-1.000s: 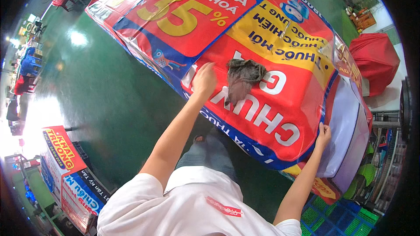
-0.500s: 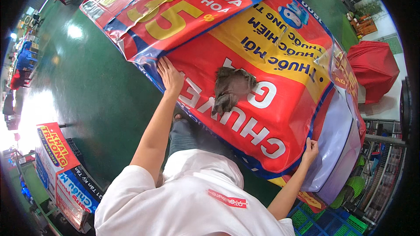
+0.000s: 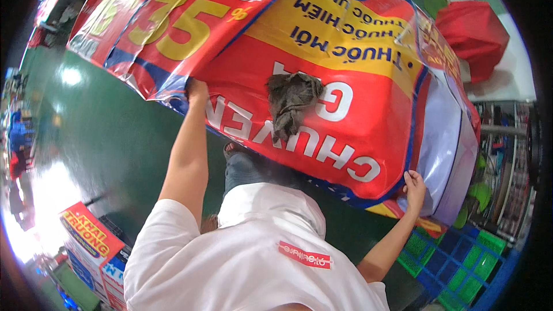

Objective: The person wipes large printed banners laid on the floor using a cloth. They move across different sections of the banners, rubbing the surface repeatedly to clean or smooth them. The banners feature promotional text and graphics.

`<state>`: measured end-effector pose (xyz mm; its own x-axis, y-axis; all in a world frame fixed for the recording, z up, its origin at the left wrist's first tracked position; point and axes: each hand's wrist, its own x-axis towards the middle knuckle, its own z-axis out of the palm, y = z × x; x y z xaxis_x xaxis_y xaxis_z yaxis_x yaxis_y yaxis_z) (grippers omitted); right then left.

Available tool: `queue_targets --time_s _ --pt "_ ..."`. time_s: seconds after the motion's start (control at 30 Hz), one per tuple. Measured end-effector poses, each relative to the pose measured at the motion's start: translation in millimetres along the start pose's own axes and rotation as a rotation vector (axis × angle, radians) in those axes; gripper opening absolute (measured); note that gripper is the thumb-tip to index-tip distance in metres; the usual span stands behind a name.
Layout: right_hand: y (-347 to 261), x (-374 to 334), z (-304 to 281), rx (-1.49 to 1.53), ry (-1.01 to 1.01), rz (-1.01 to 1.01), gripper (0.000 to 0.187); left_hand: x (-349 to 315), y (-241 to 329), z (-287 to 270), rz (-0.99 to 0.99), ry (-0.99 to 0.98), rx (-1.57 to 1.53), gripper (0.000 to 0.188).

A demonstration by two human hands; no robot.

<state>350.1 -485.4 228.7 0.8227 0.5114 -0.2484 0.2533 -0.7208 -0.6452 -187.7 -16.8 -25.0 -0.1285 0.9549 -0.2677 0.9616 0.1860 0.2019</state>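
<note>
A large printed plastic banner (image 3: 242,89), red with yellow and blue panels, spreads in front of me in folded layers. My left hand (image 3: 197,90) is at its near left edge, against the fold of the panel with large yellow figures; its fingertips are hidden there. At the near right corner, my right hand (image 3: 414,189) pinches the banner's blue border between thumb and fingers. A crumpled dark grey-brown cloth (image 3: 292,101) lies on the red part between my hands.
Green floor (image 3: 109,115) shows to the left. A red-covered object (image 3: 472,37) stands at the far right. Green and blue plastic grating (image 3: 455,262) lies at the lower right, near metal racks (image 3: 501,167). A printed red and white stand (image 3: 92,247) is at the lower left.
My left hand has moved from flat on the banner to the fold's edge, its fingers now out of sight. The right hand keeps the corner. The whole view has shifted.
</note>
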Motion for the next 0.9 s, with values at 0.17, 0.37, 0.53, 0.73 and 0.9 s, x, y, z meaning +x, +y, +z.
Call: queue_targets --time_s 0.17,0.37,0.53,0.73,0.9 --pt "11.2 -27.3 1.0 0.083 -0.088 0.255 0.033 21.3 -15.3 -22.6 -0.027 0.086 -0.138 0.045" --pt "20.5 -41.2 13.4 0.131 -0.198 0.346 0.025 28.1 -26.7 -9.5 -0.023 0.004 -0.189 0.049" --pt "23.4 -49.5 20.5 0.22 -0.223 0.386 0.026 40.9 -34.3 -3.5 -0.092 0.002 -0.227 0.052" --pt "28.7 -54.2 30.3 0.303 -0.233 0.414 0.027 43.0 -38.6 -24.6 0.02 -0.159 0.015 0.043" --pt "31.1 -57.1 35.5 0.342 -0.155 0.436 0.028 55.2 -47.3 -29.9 0.028 -0.106 0.061 0.039"
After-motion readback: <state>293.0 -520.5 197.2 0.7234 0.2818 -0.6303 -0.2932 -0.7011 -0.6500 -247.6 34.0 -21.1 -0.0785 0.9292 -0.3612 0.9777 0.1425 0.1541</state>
